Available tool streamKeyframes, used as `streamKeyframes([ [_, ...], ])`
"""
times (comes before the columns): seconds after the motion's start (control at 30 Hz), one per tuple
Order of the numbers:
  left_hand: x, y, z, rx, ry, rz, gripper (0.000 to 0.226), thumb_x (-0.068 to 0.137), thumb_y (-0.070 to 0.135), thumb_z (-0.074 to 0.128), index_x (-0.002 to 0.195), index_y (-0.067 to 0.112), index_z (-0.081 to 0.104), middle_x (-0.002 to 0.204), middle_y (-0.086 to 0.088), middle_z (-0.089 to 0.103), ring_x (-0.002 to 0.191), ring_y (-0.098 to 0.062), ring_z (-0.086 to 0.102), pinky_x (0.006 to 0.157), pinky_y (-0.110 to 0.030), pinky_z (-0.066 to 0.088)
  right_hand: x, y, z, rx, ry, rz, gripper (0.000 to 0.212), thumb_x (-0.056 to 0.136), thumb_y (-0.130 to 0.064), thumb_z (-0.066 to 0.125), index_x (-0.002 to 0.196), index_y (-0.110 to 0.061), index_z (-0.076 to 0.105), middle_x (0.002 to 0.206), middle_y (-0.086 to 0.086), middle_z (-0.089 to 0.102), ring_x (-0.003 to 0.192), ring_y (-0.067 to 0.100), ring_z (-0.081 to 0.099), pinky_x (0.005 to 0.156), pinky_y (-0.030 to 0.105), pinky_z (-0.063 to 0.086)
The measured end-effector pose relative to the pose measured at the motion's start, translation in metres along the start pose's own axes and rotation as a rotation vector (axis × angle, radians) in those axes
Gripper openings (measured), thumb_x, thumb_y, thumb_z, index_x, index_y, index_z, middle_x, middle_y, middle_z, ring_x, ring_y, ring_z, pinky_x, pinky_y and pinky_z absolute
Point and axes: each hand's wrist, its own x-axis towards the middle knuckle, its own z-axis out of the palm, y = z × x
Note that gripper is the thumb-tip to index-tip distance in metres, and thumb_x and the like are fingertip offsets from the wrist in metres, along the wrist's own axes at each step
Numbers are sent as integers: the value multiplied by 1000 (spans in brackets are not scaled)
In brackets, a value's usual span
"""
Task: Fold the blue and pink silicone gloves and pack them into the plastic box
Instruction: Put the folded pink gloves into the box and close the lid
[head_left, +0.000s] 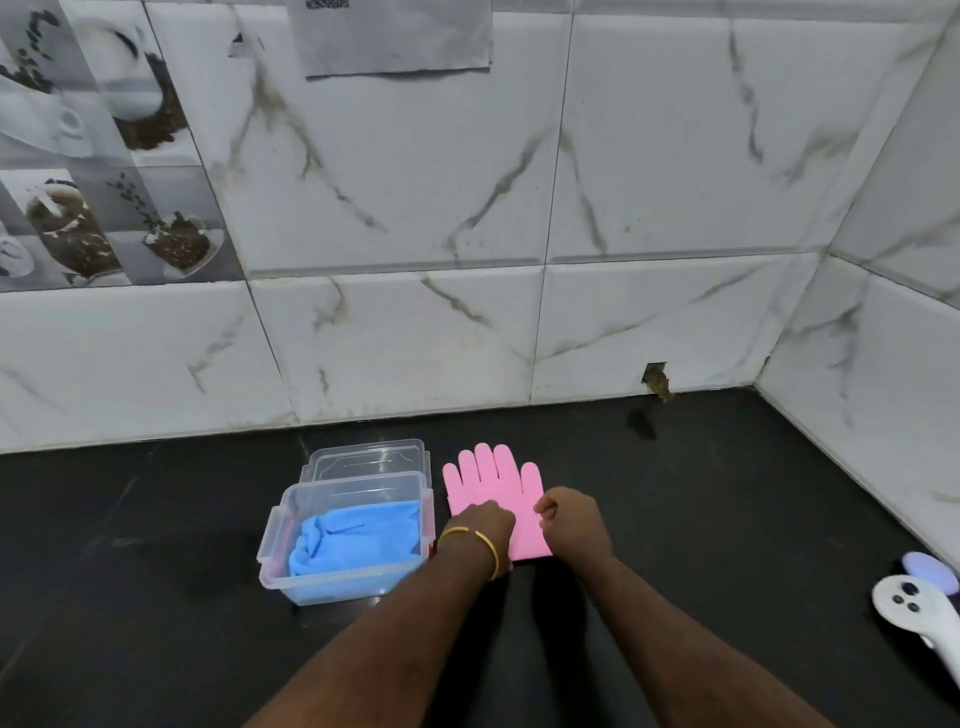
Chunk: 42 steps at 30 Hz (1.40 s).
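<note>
The blue glove (358, 538) already lies folded in the plastic box (270, 540). The pink glove (493, 480) lies flat on the counter (156, 597), just right of the box. Both hands (485, 522) (569, 512), fingers curled, rest on its palm area; whether they pinch it is unclear. Best to fold it evenly, fingers toward cuff, pressing the crease flat.
</note>
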Motion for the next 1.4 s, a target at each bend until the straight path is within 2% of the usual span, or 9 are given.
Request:
streamKeyframes([
  [0.23,17,1,25,63,119,26,37,94,30,53,128,17,51,129,-12,59,113,-28,59,101,-41,45,-21,19,12,311,88,261,24,73,-6,62,95,-11,56,95,9,61,82,24,63,70,33,56],
  [0.37,23,32,0,-121,534,-274,64,90,49,20,141,14,37,141,-10,40,127,-35,36,112,-54,17,-35,7,13,752,94,579,41,84,-25,62,117,-9,46,102,12,59,80,26,65,57,37,60],
  [0.47,23,36,-9,-97,457,-277,67,90,52,18,143,15,35,146,-8,38,131,-34,33,113,-54,16,-41,-6,13,974,36,672,49,87,-38,65,119,-3,53,97,14,64,70,26,64,55,38,60],
  [0.63,16,20,-15,150,396,-131,65,94,42,14,144,4,27,141,-20,37,124,-41,38,104,-56,30,-37,-33,12,1343,-179,670,56,89,-54,61,126,-14,53,120,10,60,98,33,64,83,43,57],
  [0.77,13,13,-54,136,350,38,38,93,38,36,117,13,50,114,-13,58,104,-35,56,81,-45,46,-20,-63,3,1472,-244,545,60,88,-64,54,128,-20,62,119,8,71,101,26,70,86,41,57],
  [0.87,11,12,-84,122,366,183,29,93,35,43,106,14,59,105,-9,70,96,-32,67,68,-32,40,-5,-85,-16,1533,-159,568,56,88,-58,59,115,-10,68,110,13,73,91,28,71,74,40,57],
  [1.1,-15,-5,-108,168,600,261,29,88,27,51,113,12,56,104,-14,70,93,-38,65,68,-38,44,8,-124,-45,1466,-25,549,28,85,-20,68,107,-3,68,104,17,73,86,31,70,66,35,55],
  [1.27,-57,-36,-114,-69,808,315,24,88,35,56,98,14,62,91,-11,68,85,-34,61,67,-36,42,11,-152,-53,1429,57,421,31,82,5,57,112,8,66,105,26,71,75,32,65,56,30,50],
  [1.4,-93,-55,-79,-318,1016,427,15,85,25,66,74,16,60,77,0,60,75,-21,55,68,-31,43,12,-180,-53,1394,-23,358,32,85,0,59,116,1,64,101,23,71,82,35,67,56,32,57],
])
